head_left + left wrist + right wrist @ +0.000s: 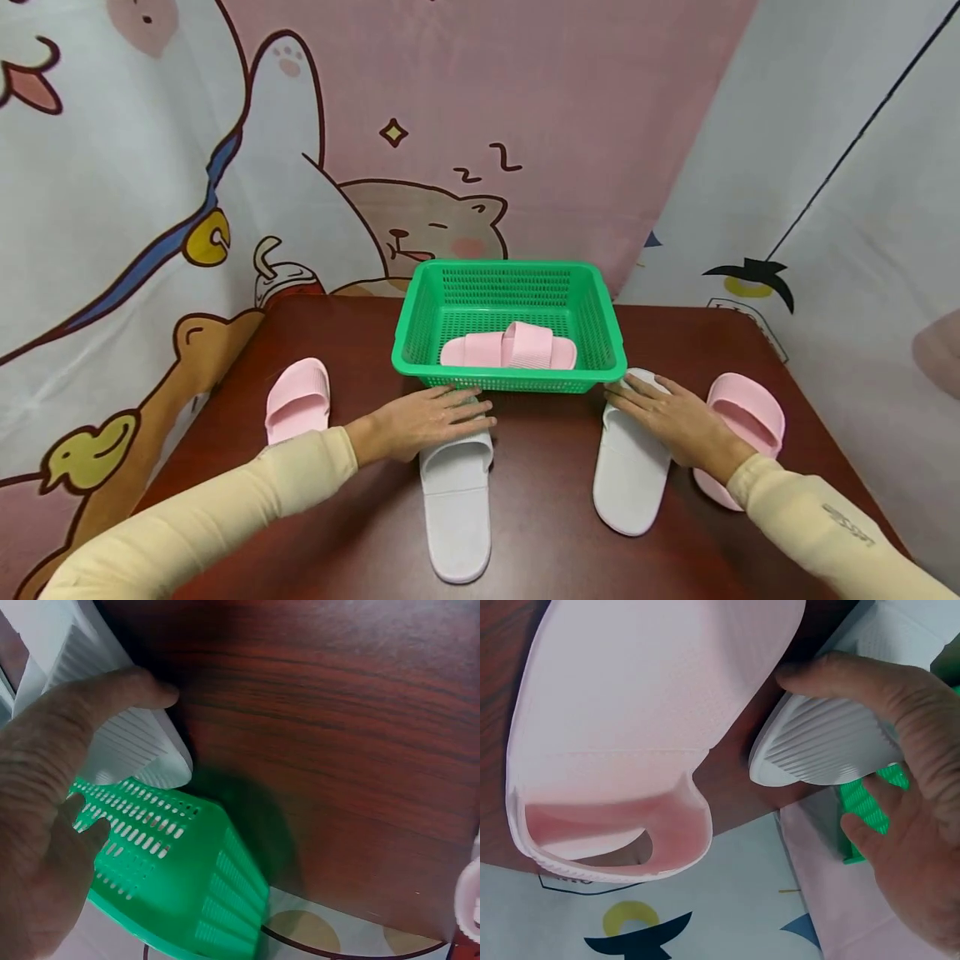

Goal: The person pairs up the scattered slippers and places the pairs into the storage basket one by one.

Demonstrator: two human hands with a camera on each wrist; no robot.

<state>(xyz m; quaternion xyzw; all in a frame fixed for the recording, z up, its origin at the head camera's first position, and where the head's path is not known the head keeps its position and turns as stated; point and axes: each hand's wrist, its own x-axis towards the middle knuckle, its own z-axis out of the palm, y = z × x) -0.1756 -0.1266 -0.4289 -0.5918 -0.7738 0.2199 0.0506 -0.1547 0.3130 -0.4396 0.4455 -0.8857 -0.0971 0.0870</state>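
Observation:
My left hand [423, 423] lies across the strap end of a white slide slipper [459, 533], fingers straight and slightly spread. In the left wrist view its thumb rests along the ribbed strap [124, 742]. My right hand [671, 415] lies over the toe end of a second white slipper [632, 487], its fingers stretched across the strap. The right wrist view shows that thumb beside the ribbed strap [829, 742]. Both slippers have their strap ends toward a green basket [510, 379] and their heels toward me. The hands partly cover both straps.
Pink footwear [528, 346] lies inside the basket. One pink slipper [300, 396] sits left of my left hand, partly behind the sleeve. Another pink slipper [746, 412] is beside my right wrist. A printed cloth [570, 125] hangs behind the dark red table [540, 533].

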